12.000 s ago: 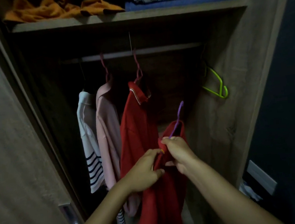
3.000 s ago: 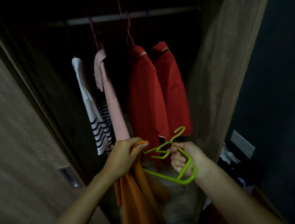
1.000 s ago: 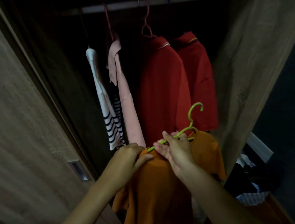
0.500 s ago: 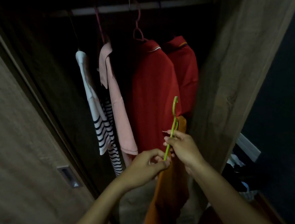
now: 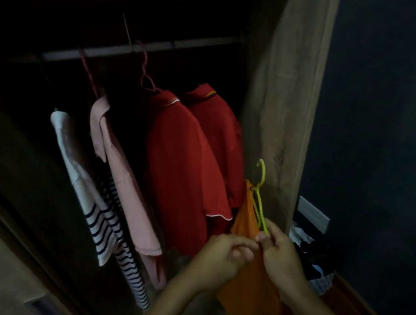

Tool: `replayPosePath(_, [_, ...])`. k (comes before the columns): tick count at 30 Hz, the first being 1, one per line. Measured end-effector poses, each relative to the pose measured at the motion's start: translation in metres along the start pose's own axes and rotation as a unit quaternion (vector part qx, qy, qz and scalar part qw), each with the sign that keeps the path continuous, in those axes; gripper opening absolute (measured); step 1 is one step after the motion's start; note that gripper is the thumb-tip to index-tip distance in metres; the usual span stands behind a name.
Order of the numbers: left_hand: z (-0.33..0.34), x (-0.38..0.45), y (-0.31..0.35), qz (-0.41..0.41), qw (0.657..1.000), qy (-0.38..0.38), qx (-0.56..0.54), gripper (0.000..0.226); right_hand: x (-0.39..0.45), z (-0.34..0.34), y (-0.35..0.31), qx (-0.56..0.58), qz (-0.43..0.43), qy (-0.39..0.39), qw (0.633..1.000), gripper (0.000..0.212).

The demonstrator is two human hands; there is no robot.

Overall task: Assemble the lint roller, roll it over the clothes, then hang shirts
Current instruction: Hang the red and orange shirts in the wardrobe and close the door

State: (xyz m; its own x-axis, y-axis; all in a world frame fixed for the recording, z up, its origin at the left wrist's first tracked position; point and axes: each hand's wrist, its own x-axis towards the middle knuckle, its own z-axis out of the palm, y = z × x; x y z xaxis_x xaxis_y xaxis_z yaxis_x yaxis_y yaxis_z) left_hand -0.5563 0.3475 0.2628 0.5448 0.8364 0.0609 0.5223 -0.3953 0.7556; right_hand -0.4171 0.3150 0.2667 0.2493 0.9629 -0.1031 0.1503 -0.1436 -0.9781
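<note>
Wood-grain panels frame the dark wardrobe, and along the rail (image 5: 111, 50) in the upper part of the frame the finished shirts hang in a row: a striped shirt (image 5: 87, 197) at the left, then a pink shirt (image 5: 124, 182), then two red shirts (image 5: 184, 165) side by side, leaving what looks like a free stretch of rail at the right. Low in the centre, the left hand (image 5: 223, 255) is curled shut, pinching the cloth of the orange shirt (image 5: 249, 282), probably to draw it over the hanger's shoulder. Just right of it, the right hand (image 5: 279, 250) keeps a closed grip on the lower end of the green hanger (image 5: 259, 200), held edge-on with its hook upward, likely so it can go straight onto the rail.
</note>
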Motion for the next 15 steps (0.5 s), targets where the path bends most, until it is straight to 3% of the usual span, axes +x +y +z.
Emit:
replayPosePath(3, [-0.041,0.027,0.017,0.075,0.982,0.146,0.091,0.026,0.005,-0.021,-0.008,-0.102,-0.029,0.014,0.994,0.047])
replayPosePath(5, [-0.073,0.053,0.035,0.144,0.942,0.248,0.173,0.029,0.002,-0.031,-0.019,-0.153,-0.048,0.006,0.987,0.064])
replayPosePath(8, [-0.114,0.104,0.059,0.175,0.883,0.328,0.287,0.039,-0.002,-0.043,-0.04,-0.174,-0.067,0.002,0.982,0.076])
replayPosePath(11, [-0.146,0.151,0.08,0.152,0.838,0.332,0.406,0.047,0.003,-0.055,-0.063,-0.197,-0.081,0.03,0.977,0.077])
replayPosePath(15, [-0.166,0.189,0.078,0.052,0.794,0.242,0.555,0.061,0.013,-0.064,-0.099,-0.241,-0.131,0.023,0.961,0.072])
